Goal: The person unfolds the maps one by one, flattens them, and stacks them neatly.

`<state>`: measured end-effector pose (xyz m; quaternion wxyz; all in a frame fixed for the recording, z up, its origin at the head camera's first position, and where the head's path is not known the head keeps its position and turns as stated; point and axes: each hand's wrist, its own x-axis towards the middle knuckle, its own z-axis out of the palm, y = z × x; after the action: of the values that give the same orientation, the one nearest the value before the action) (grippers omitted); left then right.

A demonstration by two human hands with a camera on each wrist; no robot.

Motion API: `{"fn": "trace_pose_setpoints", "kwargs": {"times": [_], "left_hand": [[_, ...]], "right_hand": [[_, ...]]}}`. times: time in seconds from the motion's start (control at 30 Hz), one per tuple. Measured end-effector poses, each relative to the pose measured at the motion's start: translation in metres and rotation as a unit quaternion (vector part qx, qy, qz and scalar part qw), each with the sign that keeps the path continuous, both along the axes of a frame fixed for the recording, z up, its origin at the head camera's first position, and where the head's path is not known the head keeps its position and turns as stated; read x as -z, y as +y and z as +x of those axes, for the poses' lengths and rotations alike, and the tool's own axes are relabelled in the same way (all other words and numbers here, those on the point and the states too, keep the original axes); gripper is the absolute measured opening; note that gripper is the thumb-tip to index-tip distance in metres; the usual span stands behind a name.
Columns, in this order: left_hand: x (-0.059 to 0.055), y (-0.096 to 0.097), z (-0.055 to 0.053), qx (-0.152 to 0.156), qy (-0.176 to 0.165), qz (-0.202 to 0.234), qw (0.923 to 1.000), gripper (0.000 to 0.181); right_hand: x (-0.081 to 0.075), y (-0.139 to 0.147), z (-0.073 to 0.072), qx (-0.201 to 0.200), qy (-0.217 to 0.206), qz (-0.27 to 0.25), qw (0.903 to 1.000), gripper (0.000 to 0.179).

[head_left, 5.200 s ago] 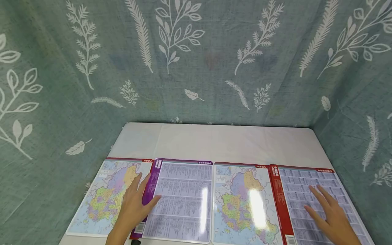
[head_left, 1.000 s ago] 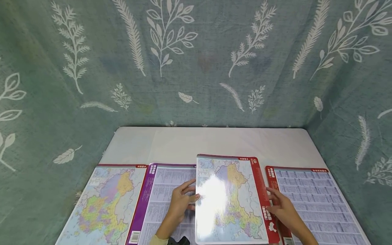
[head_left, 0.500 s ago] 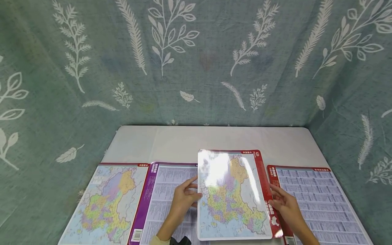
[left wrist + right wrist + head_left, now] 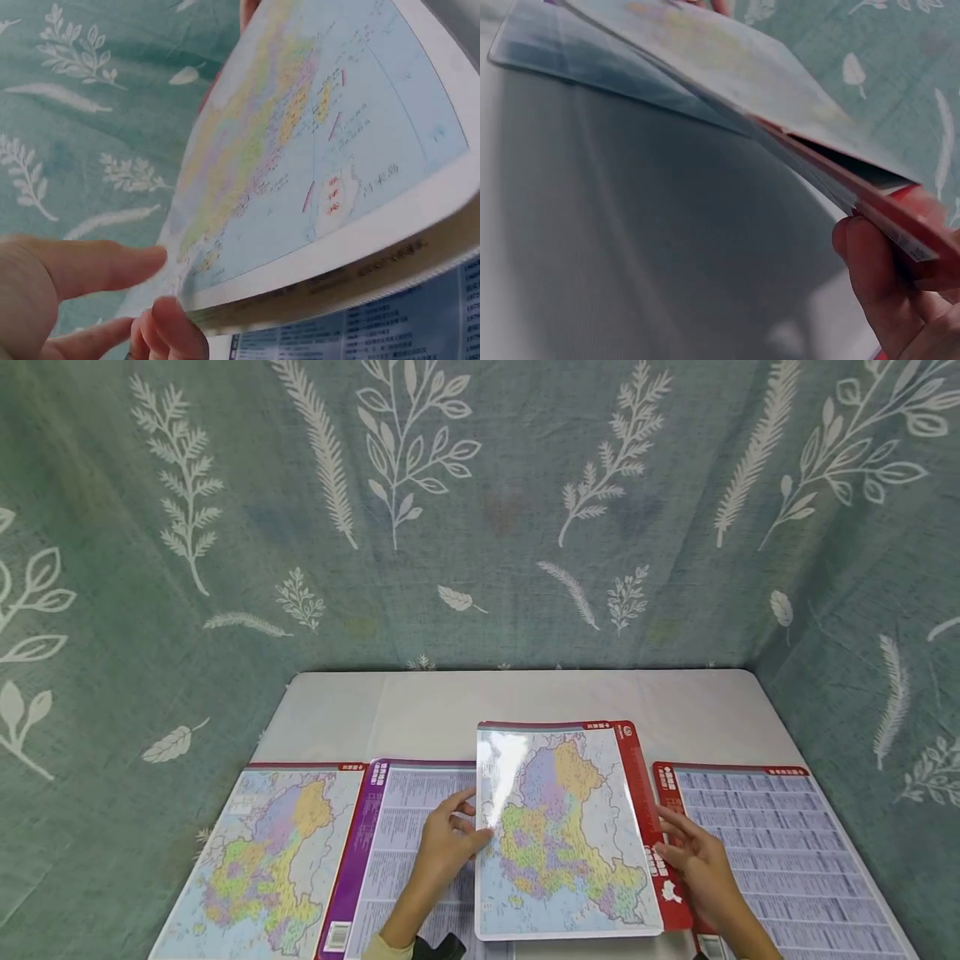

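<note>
A glossy laminated map [image 4: 555, 827] with a red strip down its right side is raised above the white table. My left hand [image 4: 446, 843] pinches its left edge, thumb on top. On the red-strip side, my right hand [image 4: 697, 864] grips the edge. The left wrist view shows two layers at the border of the map [image 4: 262, 150]. In the right wrist view a dark gap opens between the layers beside my right fingers [image 4: 874, 270]. Under the held map's left part lies a purple-edged text sheet [image 4: 420, 810], partly hidden.
Another colourful map [image 4: 270, 852] lies flat at the left. A red-edged sheet of printed tables [image 4: 780, 852] lies at the right. Behind them is the bare back of the white table [image 4: 450, 710], against a green leaf-patterned cloth [image 4: 480, 510].
Five seconds ago my spread hands were over the flat sheets. Since then the map has come up between both hands. Over the last second it has risen slightly and its glare has shifted.
</note>
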<state>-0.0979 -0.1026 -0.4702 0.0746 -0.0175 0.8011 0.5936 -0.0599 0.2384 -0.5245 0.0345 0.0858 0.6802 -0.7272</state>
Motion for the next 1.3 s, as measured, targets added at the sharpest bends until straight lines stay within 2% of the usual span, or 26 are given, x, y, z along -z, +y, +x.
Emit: {"fn": "trace_pose_setpoints", "kwargs": {"times": [0.1, 0.17, 0.33, 0.57, 0.73, 0.93, 1.13, 1.3], "left_hand": [[-0.013, 0.001, 0.002, 0.009, 0.001, 0.012, 0.9999, 0.065], [-0.017, 0.001, 0.002, 0.016, -0.009, 0.041, 0.9990, 0.068], [0.004, -0.007, -0.007, 0.024, -0.039, 0.106, 0.9933, 0.075], [0.005, -0.016, -0.012, 0.024, -0.026, 0.115, 0.9927, 0.076], [0.003, -0.021, -0.014, 0.026, -0.028, 0.129, 0.9909, 0.076], [-0.001, -0.025, -0.018, 0.021, -0.016, 0.123, 0.9921, 0.070], [-0.004, -0.029, -0.025, 0.010, -0.010, 0.120, 0.9927, 0.068], [-0.009, -0.031, -0.030, 0.011, -0.004, 0.125, 0.9920, 0.065]], "right_hand": [[-0.003, 0.000, 0.000, 0.004, -0.008, -0.010, 0.9999, 0.058], [-0.004, -0.001, 0.000, 0.009, -0.015, -0.016, 0.9997, 0.059], [-0.005, -0.004, -0.003, 0.012, -0.001, -0.037, 0.9992, 0.059], [-0.005, -0.006, -0.007, 0.004, 0.019, -0.040, 0.9990, 0.057], [-0.006, -0.007, -0.010, -0.001, 0.009, -0.035, 0.9994, 0.057], [-0.011, -0.006, -0.013, -0.003, -0.005, -0.061, 0.9981, 0.058], [-0.013, 0.001, -0.018, 0.012, -0.017, -0.044, 0.9988, 0.057], [-0.012, 0.008, -0.021, 0.017, -0.014, -0.029, 0.9993, 0.058]]}}
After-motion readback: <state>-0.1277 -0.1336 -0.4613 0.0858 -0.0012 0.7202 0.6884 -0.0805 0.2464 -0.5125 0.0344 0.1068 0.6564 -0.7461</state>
